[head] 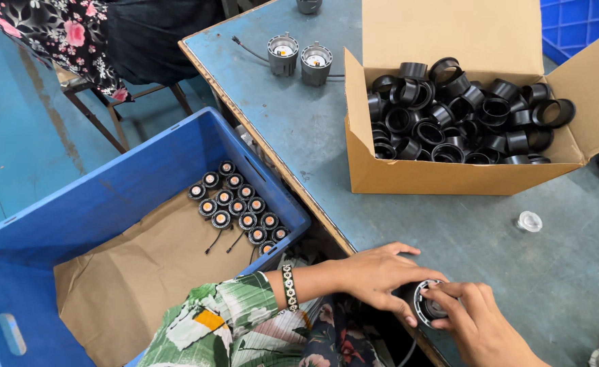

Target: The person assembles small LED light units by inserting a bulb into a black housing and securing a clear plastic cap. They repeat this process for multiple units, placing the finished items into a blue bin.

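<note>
Two hands on one part here: my left hand (374,275) cups a round black lamp housing (427,304) at the near edge of the desk (326,136), fingers wrapped around its side, while my right hand (479,319) pinches its rim from the other side. I'd say keep it square and twist gently. Cardboard box of black rings (462,115) sits well apart, toward the far edge; blue crate (129,170) of finished lamps is off the left edge.
</note>
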